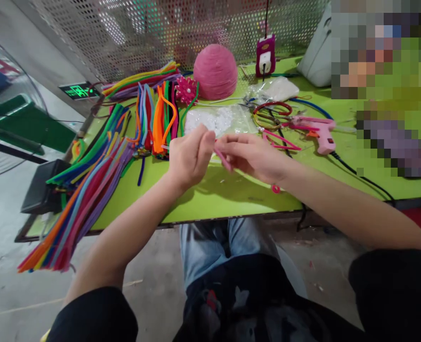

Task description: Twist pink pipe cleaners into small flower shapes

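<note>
Over the green table (232, 199), my left hand (189, 156) and my right hand (253, 156) meet and both pinch a short pink pipe cleaner (224, 159). Its lower end sticks out between the two hands; the rest is hidden by the fingers. A small pink ring (275, 188) lies on the table just under my right wrist. A clear bag of white beads (220, 119) lies right behind the hands.
Bundles of coloured pipe cleaners (89, 180) spread over the table's left side and hang off its front edge. Behind are a pink yarn dome (215, 71), a pink flower (186, 90), a pink glue gun (319, 132) with its black cord, scissors and wire rings.
</note>
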Motion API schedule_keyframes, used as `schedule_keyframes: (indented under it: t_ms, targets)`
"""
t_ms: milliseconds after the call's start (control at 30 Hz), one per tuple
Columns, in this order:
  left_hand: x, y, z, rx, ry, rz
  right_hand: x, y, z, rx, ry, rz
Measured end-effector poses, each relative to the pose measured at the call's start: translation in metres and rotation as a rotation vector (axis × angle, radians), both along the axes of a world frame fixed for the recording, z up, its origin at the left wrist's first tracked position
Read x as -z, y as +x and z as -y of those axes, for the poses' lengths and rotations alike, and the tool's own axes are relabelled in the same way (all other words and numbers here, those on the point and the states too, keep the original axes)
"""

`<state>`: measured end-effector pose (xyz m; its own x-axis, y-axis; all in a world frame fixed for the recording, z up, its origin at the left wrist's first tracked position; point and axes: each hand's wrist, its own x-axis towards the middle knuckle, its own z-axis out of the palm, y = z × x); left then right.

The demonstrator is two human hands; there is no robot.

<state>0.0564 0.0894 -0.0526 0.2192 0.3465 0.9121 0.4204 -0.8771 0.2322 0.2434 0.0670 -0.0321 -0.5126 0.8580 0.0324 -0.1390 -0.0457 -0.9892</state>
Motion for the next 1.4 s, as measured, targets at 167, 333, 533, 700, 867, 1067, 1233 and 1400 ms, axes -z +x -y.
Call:
schedule_keyframes:
  t_ms: [167, 333, 533, 700, 867, 1067, 1233, 1400]
  targets:
    - [0.003, 0.008, 0.0, -0.118, -0.303, 0.21, 0.005, 0.01, 0.006, 0.618, 1.24, 0.416]
    - [-0.001, 0.013, 0.006, -0.175, -0.24, 0.17, 0.008, 0.003, 0.012, 0.56, 1.395, 0.643]
    - [0.0, 0.013, 0.008, -0.21, -0.069, 0.017, 0.002, -0.002, 0.009, 0.335, 0.82, 0.275]
    - [-0.002, 0.008, 0.006, -0.181, 0.053, -0.106, -0.005, -0.002, 0.001, 0.029, 0.104, -0.091]
    - [0.0, 0.003, 0.005, 0.016, -0.07, -0.023, -0.003, -0.005, -0.004, -0.151, -0.129, -0.285]
    - [-0.003, 0.003, 0.003, 0.36, -0.586, 0.225, 0.002, -0.005, 0.004, 0.217, 0.324, -0.136]
    - [-0.015, 0.0, 0.002, 0.482, -0.665, 0.256, 0.0, 0.013, 0.0, 0.354, 0.739, 0.169]
    - [-0.022, -0.004, 0.004, 0.56, -0.844, 0.242, -0.01, 0.034, -0.012, 0.328, 1.113, 0.236]
